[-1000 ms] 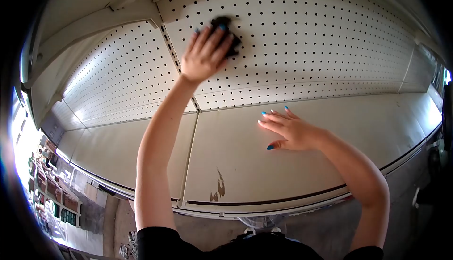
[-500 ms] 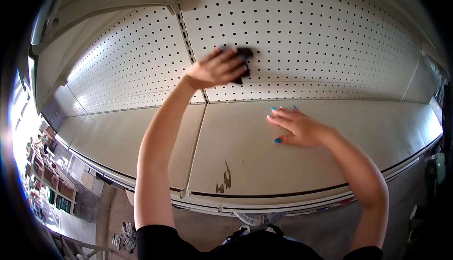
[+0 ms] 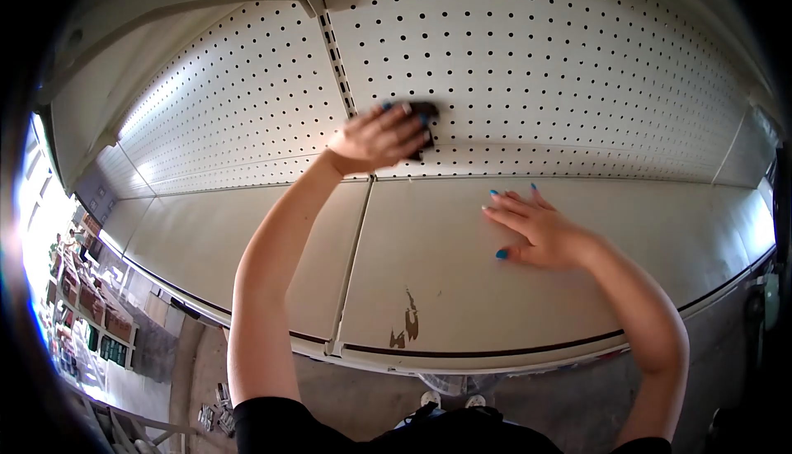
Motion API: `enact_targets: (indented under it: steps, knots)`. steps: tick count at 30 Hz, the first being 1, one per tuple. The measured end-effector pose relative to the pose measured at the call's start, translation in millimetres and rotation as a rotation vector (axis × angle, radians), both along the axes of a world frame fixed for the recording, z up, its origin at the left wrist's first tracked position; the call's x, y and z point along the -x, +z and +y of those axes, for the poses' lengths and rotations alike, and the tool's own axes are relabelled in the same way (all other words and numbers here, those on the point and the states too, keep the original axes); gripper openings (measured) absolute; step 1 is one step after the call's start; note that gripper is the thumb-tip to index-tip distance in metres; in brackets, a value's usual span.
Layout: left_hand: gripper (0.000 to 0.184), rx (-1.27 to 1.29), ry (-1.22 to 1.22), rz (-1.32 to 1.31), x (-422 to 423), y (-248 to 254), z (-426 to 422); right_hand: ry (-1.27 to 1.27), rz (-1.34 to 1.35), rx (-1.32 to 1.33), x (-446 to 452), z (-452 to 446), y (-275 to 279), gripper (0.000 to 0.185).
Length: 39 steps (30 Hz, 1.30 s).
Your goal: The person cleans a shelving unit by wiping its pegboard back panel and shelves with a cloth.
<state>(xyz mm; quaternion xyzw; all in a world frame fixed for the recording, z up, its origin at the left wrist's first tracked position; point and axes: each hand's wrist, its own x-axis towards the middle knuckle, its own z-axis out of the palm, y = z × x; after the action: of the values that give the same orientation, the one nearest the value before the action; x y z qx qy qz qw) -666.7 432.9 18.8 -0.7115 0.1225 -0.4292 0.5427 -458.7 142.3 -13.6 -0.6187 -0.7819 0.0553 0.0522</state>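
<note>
My left hand (image 3: 381,139) presses a black cloth (image 3: 426,110) against the white perforated back panel (image 3: 511,66), just right of the slotted upright (image 3: 334,54). The fingers lie over the cloth, slightly blurred, so only its upper and right edges show. Lower and to the right, my right hand (image 3: 535,233) has its blue- and white-nailed fingers spread over the cream shelf (image 3: 462,264). It holds nothing and seems to rest on the surface.
Brown worn patches (image 3: 411,318) mark the shelf near its dark front edge (image 3: 487,353). A curved bracket (image 3: 190,13) juts out at upper left. Beyond the shelf's left end stand racks with boxes (image 3: 103,322). Small items (image 3: 219,413) lie on the floor below.
My left hand and the black cloth have moved down the perforated panel, closer to the shelf. My right hand stays spread over nearly the same spot, while the view has shifted slightly.
</note>
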Motion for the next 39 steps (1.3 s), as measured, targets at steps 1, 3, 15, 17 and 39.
enact_targets:
  steps: [1,3,15,17,39]
  knots:
    - [0.025,-0.045,0.022,0.133,4.8,-12.3,-0.7,-0.007,-0.020,0.003,0.6,-0.7,0.8,0.076]
    - [0.022,-0.091,0.047,0.314,10.7,-16.4,-3.4,0.002,-0.016,0.011,-0.7,0.1,1.6,0.076]
    - [0.047,0.280,-0.048,-0.334,-5.4,97.2,-5.4,0.049,0.072,0.001,-4.0,3.8,0.6,0.077]
    - [0.050,0.364,-0.033,-0.508,-20.8,103.1,-14.3,0.046,0.069,-0.005,-4.0,4.0,1.3,0.076]
    - [0.062,0.511,0.036,-0.515,-38.2,86.6,-30.0,0.034,0.066,0.022,-2.9,1.0,0.2,0.072]
